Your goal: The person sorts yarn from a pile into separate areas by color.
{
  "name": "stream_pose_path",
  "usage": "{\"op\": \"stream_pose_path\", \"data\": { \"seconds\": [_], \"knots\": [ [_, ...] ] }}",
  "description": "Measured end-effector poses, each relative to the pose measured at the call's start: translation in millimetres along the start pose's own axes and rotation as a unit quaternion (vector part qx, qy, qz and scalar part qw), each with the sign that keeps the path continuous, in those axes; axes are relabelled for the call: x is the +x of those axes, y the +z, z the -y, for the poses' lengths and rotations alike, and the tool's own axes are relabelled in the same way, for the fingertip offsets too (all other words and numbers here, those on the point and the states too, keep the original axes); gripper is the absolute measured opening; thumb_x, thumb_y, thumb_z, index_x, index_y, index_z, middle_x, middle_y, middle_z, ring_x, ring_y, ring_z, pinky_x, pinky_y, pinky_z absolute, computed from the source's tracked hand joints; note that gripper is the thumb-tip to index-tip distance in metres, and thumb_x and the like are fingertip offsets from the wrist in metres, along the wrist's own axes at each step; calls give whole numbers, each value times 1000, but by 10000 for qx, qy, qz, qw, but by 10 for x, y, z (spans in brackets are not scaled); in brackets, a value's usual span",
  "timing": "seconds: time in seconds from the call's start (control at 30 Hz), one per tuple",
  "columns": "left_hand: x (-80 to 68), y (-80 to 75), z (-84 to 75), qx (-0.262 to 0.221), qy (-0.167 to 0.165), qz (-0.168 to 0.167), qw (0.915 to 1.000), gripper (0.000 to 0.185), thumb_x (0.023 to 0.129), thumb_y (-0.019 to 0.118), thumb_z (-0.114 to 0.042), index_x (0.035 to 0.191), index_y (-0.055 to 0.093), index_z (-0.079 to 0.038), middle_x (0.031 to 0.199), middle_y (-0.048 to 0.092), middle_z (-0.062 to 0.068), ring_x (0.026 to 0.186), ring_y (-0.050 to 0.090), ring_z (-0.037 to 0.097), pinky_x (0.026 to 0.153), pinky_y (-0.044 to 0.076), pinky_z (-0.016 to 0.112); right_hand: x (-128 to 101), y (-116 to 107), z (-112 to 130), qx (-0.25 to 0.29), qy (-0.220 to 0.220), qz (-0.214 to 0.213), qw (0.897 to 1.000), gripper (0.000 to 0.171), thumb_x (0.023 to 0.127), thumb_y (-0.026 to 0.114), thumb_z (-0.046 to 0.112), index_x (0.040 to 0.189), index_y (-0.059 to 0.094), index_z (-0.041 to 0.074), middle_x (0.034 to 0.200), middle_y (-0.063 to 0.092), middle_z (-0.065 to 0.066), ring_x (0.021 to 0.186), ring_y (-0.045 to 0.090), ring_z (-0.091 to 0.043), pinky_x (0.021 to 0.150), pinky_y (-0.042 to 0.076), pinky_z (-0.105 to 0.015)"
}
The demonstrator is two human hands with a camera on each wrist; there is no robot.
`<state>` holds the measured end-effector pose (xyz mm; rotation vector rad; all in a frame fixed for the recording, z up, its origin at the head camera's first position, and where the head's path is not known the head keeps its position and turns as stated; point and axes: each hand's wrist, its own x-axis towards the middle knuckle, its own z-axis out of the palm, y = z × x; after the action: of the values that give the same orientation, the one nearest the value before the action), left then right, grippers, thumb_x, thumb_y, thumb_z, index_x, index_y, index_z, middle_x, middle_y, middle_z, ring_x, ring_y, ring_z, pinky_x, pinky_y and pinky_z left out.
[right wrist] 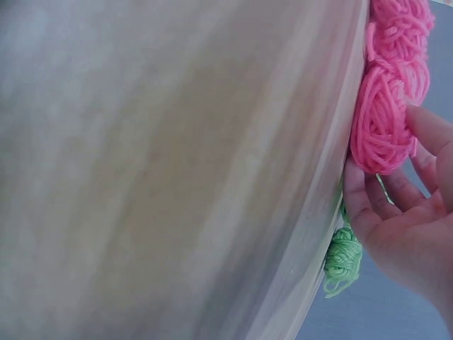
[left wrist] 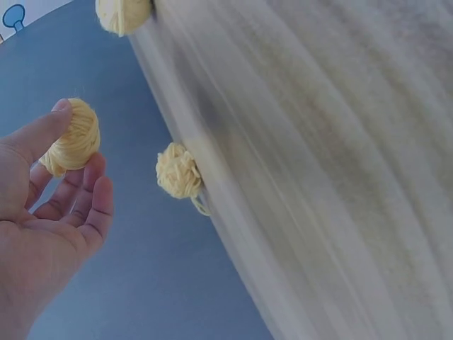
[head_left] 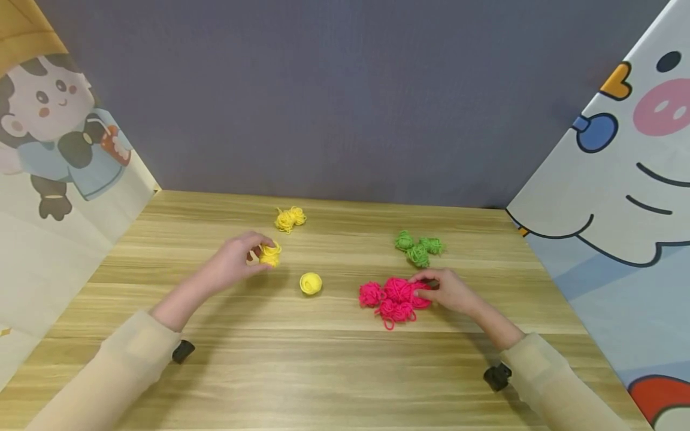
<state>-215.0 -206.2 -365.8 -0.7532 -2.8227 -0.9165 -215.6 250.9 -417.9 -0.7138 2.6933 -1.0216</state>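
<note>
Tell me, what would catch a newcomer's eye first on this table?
Probably the bright pink yarn balls clustered right of centre on the wooden table, with the right hand pinching one. The left hand holds a yellow yarn ball, with two more yellow balls nearby. A small green yarn cluster lies behind the pink.

Staged recording booth, wooden table [head_left: 334, 371], cartoon side panels [head_left: 620, 197], grey backdrop [head_left: 345, 90]

- I see a pale wooden table [head_left: 323, 371] backed by a grey-blue wall [head_left: 345, 90].
- Cartoon-printed panels flank it: left panel [head_left: 48, 197], right panel [head_left: 620, 227].
</note>
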Motion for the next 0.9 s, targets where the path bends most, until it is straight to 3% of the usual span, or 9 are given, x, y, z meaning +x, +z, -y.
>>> {"op": "stream_pose_path", "data": {
  "seconds": [0.5,0.9],
  "knots": [
    [-91,164,2,-137,-293,508,9982,41,77,78,-14,113,61,-3,103,64,7,88,60,19,76,55,34,-4,10,-7,49,28,-16,10000,21,84,70,11,105,69,10,106,68,-10,93,65,-23,73,54,-23],
    [-97,231,68,62,-161,823,9965,40,75,79,-16,108,62,-1,99,65,8,83,60,17,72,55,31,-3,9,-1,21,56,-29,10000,21,84,70,10,105,70,9,106,68,-10,94,64,-24,74,54,-23]
  ]
}}
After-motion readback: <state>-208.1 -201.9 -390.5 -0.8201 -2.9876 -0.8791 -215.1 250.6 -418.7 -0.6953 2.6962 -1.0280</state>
